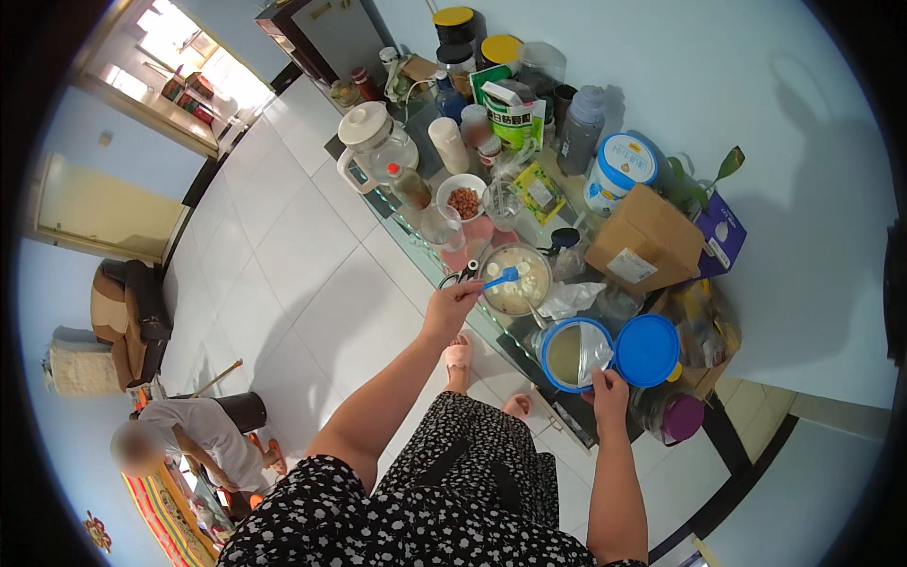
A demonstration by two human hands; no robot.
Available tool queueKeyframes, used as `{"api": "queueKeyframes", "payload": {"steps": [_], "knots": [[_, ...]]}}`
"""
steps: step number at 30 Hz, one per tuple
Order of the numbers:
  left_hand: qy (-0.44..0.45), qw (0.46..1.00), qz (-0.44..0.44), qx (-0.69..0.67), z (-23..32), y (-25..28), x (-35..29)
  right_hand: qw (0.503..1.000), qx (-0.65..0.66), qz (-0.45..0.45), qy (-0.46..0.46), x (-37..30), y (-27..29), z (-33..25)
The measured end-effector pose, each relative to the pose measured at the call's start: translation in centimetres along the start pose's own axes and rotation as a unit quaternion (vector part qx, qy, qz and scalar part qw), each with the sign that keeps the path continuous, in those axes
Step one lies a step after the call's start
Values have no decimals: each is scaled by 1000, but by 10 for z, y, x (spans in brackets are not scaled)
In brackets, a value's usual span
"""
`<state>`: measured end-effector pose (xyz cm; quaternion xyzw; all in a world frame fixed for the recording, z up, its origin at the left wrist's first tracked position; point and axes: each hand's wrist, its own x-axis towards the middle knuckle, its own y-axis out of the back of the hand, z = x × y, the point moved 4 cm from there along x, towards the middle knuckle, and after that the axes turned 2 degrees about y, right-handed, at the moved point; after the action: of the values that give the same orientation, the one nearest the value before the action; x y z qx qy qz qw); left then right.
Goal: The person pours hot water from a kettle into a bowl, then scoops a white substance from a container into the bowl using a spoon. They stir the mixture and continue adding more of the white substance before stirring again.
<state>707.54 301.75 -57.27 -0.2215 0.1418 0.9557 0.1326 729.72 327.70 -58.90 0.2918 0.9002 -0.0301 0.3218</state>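
Pinched in my left hand [451,310] is a small blue scoop [502,278], its head above a round bowl [522,308] of pale liquid with white pieces afloat. A spoon handle leans out of that bowl toward me. My right hand [607,395] has its fingers closed on the silvery foil seal [594,350] of an open powder can [547,369], folding it back at the right. Greyish-tan powder shows inside the can. Its blue lid [647,351] is tipped back beside the rim. Black-handled scissors [459,275] lie just beyond my left hand.
Around the bowl stand a white bowl of reddish nuts [464,202], a glass pitcher [378,142], a cardboard box [646,238] and a purple-lidded jar [682,418]. Bottles and packets crowd the table's far end. At lower left a person [203,444] sits bent forward.
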Motion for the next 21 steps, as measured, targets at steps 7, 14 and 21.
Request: {"api": "queueKeyframes", "payload": {"steps": [7,14,21], "knots": [[-96,992,76,34,-41,-9,24,1000,4,8,15,0,2,-1],[22,996,77,-32,-37,-3,24,1000,-11,-1,1,-2,-1,-6],[25,990,-135,-29,38,-19,-43,999,-22,12,25,8,4,15]]}}
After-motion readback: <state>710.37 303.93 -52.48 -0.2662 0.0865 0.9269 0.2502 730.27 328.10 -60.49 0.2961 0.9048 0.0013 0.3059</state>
